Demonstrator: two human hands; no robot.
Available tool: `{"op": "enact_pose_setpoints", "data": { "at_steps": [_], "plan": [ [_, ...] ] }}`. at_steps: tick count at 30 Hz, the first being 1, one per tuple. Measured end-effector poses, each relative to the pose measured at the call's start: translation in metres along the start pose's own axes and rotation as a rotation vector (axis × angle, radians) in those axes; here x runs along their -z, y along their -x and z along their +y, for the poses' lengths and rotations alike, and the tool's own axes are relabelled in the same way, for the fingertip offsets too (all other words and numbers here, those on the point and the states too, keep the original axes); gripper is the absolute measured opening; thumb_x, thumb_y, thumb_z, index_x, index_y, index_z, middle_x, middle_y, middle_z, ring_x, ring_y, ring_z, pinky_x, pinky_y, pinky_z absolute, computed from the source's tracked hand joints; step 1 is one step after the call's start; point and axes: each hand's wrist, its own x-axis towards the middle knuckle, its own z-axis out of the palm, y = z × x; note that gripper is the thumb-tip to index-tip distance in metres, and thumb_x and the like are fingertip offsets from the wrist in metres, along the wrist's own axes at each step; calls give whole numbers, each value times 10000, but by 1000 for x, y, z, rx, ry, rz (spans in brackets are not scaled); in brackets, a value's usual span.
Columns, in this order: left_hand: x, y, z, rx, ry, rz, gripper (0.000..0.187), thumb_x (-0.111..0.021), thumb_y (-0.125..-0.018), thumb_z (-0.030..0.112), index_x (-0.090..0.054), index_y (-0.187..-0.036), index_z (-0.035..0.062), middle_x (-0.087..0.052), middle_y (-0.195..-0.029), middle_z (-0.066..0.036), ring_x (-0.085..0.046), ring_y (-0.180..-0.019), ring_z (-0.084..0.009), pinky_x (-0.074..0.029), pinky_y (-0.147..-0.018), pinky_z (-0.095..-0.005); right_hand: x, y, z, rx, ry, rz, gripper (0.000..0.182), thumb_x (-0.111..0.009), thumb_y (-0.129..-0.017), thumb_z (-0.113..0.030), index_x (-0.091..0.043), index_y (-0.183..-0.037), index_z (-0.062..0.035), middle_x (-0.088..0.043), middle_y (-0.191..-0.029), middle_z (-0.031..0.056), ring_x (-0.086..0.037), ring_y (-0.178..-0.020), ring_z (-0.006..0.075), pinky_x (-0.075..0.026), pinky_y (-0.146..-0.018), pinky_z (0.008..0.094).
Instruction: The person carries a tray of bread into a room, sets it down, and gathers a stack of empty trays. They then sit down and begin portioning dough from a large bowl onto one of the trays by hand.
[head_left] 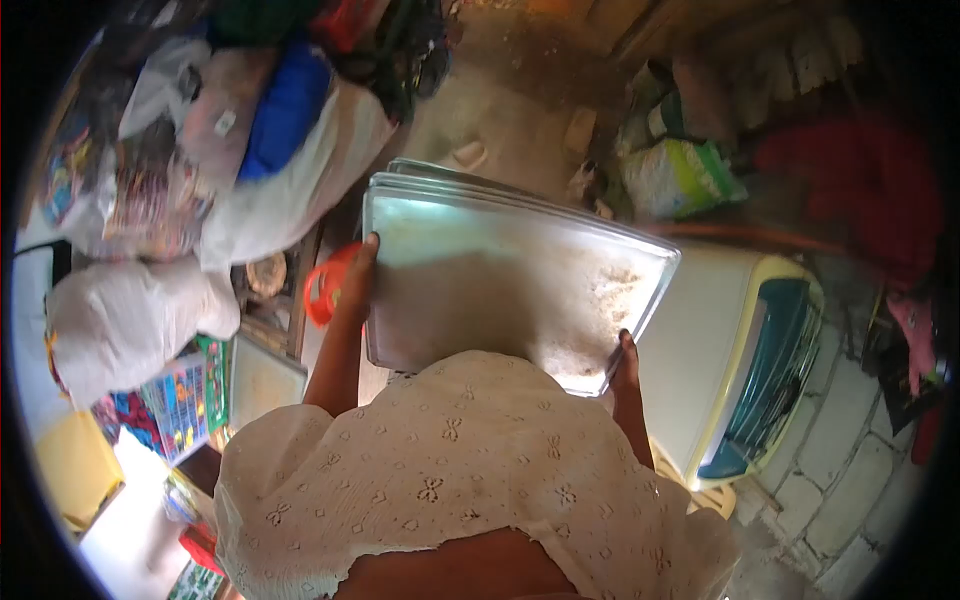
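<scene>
A stack of rectangular metal baking trays (pixel 480 270) is held in front of my body, tilted, with brown stains on the right part of the top one. Behind its far edge the rims of the trays under it show. My left hand (pixel 362 275) grips the left edge, its thumb over the rim and the other fingers hidden beneath. At the lower right corner my right hand (pixel 626 360) holds the rim, thumb on top. An orange-red plastic item (pixel 322 290) sits just beside my left hand.
White sacks (pixel 140 315) and a blue bundle (pixel 288 110) are piled on the left, above a plastic basket (pixel 180 405). To the right stands a pale cabinet-like object (pixel 700 340) with a dark teal front, near a block wall (pixel 835 480). A green-and-white bag (pixel 680 180) lies beyond.
</scene>
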Motion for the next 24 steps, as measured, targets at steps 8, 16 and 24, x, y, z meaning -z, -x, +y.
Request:
{"op": "enact_pose_setpoints", "data": {
  "at_steps": [8,16,24],
  "plan": [
    [-95,-188,151,71,-85,-148,802,-433,-784,626,-407,-1252,-25,-425,-1255,-178,-394,-1162,-254,-262,-983,-323,-86,-91,-142,108,-116,224,704,-602,-753,-436,-362,-1236,17,-432,-1182,107,-399,-1109,237,-291,-971,356],
    [-179,-377,251,25,-47,-105,811,-453,-784,612,-379,-1263,-39,-389,-1292,-159,-357,-1193,-252,-237,-999,-316,-107,-289,-267,159,-74,162,791,-596,-718,-502,-326,-1269,-3,-417,-1229,97,-389,-1131,238,-291,-963,351],
    [-253,-468,375,-76,112,78,810,-403,-803,624,-384,-1255,-48,-425,-1259,-155,-389,-1162,-239,-262,-986,-318,-197,-461,-506,202,8,-107,639,-644,-712,-454,-462,-1126,-3,-516,-1054,97,-495,-977,232,-402,-835,360]
  ]
}}
